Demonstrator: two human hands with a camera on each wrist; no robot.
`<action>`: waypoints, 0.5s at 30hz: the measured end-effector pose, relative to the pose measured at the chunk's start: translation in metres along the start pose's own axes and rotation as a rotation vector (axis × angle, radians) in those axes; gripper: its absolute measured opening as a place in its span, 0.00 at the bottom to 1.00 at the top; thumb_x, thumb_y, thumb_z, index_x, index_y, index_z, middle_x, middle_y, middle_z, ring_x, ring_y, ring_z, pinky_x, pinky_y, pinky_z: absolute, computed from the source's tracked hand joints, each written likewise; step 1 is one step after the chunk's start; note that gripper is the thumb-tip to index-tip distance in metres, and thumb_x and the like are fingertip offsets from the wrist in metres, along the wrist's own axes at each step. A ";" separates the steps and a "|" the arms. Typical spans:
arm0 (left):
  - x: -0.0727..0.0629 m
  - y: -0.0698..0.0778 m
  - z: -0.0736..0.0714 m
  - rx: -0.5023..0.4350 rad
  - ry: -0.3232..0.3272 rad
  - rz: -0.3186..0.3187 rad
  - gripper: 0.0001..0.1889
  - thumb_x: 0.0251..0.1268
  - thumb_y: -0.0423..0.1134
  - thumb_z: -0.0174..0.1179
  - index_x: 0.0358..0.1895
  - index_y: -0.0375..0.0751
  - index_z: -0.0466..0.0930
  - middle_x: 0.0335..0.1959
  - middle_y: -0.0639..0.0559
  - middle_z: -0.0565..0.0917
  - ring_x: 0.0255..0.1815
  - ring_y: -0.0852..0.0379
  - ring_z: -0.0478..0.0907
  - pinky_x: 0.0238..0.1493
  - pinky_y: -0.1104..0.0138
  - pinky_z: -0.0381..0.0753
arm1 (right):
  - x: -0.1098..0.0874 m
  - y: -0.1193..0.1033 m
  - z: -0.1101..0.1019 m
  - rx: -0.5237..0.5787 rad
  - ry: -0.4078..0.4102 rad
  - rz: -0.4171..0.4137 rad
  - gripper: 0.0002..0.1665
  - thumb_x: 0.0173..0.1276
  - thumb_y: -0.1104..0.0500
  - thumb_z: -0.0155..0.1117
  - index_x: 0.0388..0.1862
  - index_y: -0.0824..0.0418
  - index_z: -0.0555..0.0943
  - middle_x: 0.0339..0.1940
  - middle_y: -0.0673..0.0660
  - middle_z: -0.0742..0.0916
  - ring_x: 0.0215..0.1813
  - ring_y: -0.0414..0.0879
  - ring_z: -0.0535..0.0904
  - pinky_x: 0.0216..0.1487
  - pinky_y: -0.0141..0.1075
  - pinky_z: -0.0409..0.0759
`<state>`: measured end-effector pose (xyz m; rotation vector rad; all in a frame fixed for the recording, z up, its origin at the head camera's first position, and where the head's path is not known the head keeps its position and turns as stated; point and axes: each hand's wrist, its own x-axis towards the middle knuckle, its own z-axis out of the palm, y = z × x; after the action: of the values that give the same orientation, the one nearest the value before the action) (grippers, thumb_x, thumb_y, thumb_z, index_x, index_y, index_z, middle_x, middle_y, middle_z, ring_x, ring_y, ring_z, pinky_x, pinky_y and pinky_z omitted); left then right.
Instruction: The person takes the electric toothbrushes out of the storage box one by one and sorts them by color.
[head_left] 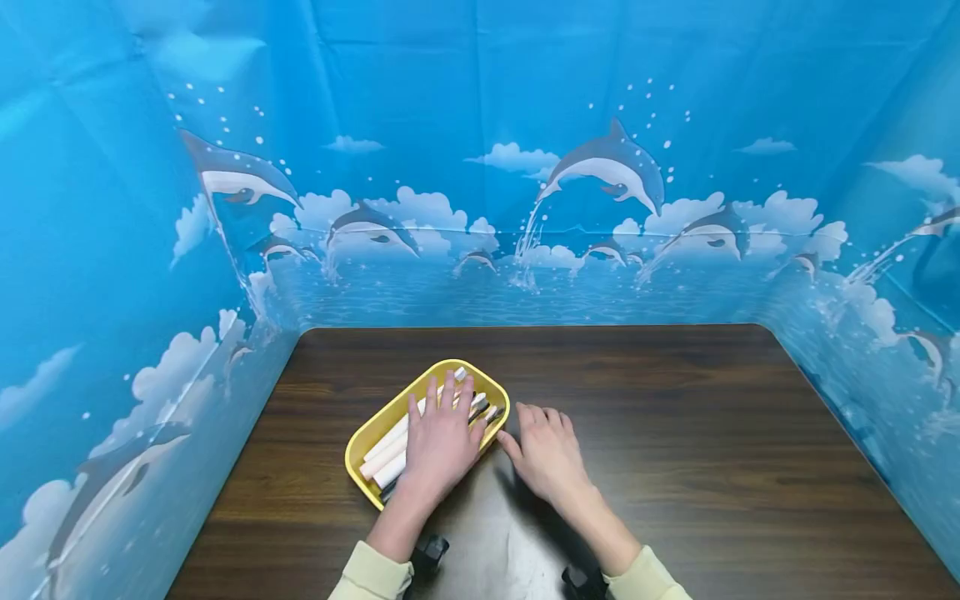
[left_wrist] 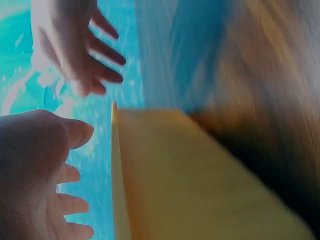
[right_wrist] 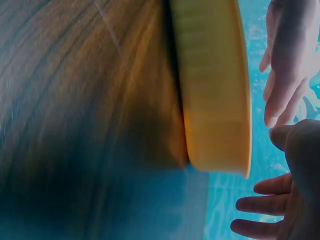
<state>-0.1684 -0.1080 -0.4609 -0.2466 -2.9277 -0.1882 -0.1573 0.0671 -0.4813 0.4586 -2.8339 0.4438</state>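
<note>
A yellow plastic tray (head_left: 391,412) with rounded corners sits on the table at a slant. White and pale pink marker-like sticks (head_left: 384,461) lie lengthwise in it, and a few thin black-tipped ones (head_left: 480,410) show at its right. My left hand (head_left: 441,437) is over the tray, fingers straight and spread, hiding part of the contents. In the left wrist view that hand appears above the rim of the yellow wall (left_wrist: 200,190). Just off the tray's right corner is my right hand (head_left: 551,454), its fingers relaxed and holding nothing; the thumb points toward the rim.
The dark wood-grain tabletop (head_left: 712,450) stretches away to the right of the tray. Blue sheeting printed with dolphins and clouds (head_left: 420,108) walls in the back and both sides. Black straps (head_left: 429,554) are on the wrists below the pale yellow sleeves.
</note>
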 end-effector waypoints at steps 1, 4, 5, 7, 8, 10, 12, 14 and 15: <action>0.000 -0.005 -0.001 -0.012 -0.009 -0.016 0.36 0.72 0.54 0.60 0.78 0.45 0.66 0.77 0.36 0.64 0.78 0.33 0.55 0.70 0.33 0.53 | 0.000 -0.001 0.001 0.011 -0.002 0.001 0.33 0.74 0.42 0.62 0.63 0.68 0.79 0.57 0.63 0.85 0.58 0.62 0.79 0.62 0.57 0.72; -0.002 -0.025 -0.002 -0.047 -0.030 -0.077 0.36 0.72 0.54 0.59 0.78 0.43 0.64 0.78 0.34 0.62 0.78 0.30 0.53 0.69 0.31 0.51 | 0.000 -0.006 0.005 0.065 -0.019 0.020 0.31 0.74 0.43 0.63 0.60 0.68 0.80 0.52 0.63 0.86 0.54 0.62 0.81 0.56 0.56 0.75; -0.002 -0.032 -0.002 -0.055 -0.040 -0.101 0.36 0.73 0.54 0.59 0.79 0.43 0.64 0.78 0.33 0.62 0.78 0.29 0.53 0.69 0.30 0.51 | 0.000 -0.007 0.006 0.089 -0.028 0.034 0.31 0.74 0.43 0.62 0.60 0.68 0.80 0.50 0.63 0.87 0.52 0.61 0.81 0.54 0.56 0.76; -0.002 -0.046 -0.003 -0.071 -0.055 -0.152 0.37 0.73 0.54 0.58 0.79 0.42 0.62 0.78 0.31 0.60 0.78 0.27 0.52 0.67 0.28 0.51 | 0.000 -0.009 0.008 0.141 -0.052 0.072 0.29 0.74 0.43 0.62 0.57 0.67 0.82 0.47 0.64 0.87 0.50 0.61 0.82 0.48 0.57 0.78; -0.003 -0.053 -0.003 -0.080 -0.060 -0.178 0.37 0.73 0.53 0.58 0.79 0.41 0.62 0.78 0.30 0.60 0.77 0.26 0.53 0.66 0.27 0.52 | 0.000 -0.009 0.008 0.168 -0.066 0.091 0.28 0.74 0.43 0.62 0.55 0.66 0.82 0.46 0.64 0.88 0.49 0.61 0.83 0.46 0.57 0.79; -0.004 -0.067 -0.004 -0.097 -0.071 -0.228 0.37 0.74 0.52 0.56 0.80 0.40 0.60 0.76 0.29 0.62 0.74 0.24 0.57 0.63 0.26 0.56 | 0.000 -0.010 0.010 0.219 -0.086 0.117 0.25 0.74 0.43 0.62 0.50 0.64 0.84 0.43 0.65 0.88 0.46 0.63 0.84 0.40 0.58 0.79; -0.006 -0.078 -0.003 -0.117 -0.078 -0.268 0.36 0.75 0.49 0.55 0.80 0.37 0.59 0.73 0.28 0.66 0.68 0.24 0.67 0.58 0.28 0.64 | -0.001 -0.011 0.014 0.260 -0.105 0.120 0.22 0.74 0.43 0.61 0.45 0.63 0.85 0.39 0.64 0.89 0.42 0.63 0.86 0.36 0.58 0.79; -0.009 -0.088 -0.002 -0.147 -0.084 -0.298 0.33 0.76 0.45 0.53 0.78 0.34 0.61 0.67 0.27 0.73 0.58 0.25 0.75 0.51 0.32 0.72 | -0.002 -0.013 0.018 0.297 -0.117 0.106 0.21 0.75 0.44 0.61 0.39 0.61 0.85 0.35 0.62 0.89 0.37 0.62 0.86 0.32 0.55 0.79; -0.010 -0.093 -0.001 -0.161 -0.081 -0.308 0.31 0.76 0.43 0.52 0.77 0.33 0.63 0.63 0.28 0.76 0.53 0.26 0.78 0.47 0.34 0.75 | -0.003 -0.014 0.020 0.317 -0.120 0.096 0.20 0.75 0.44 0.60 0.37 0.60 0.85 0.32 0.60 0.88 0.35 0.61 0.86 0.31 0.54 0.78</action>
<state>-0.1747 -0.2001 -0.4725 0.1807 -3.0184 -0.4700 -0.1531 0.0487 -0.4969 0.4203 -2.9178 0.9219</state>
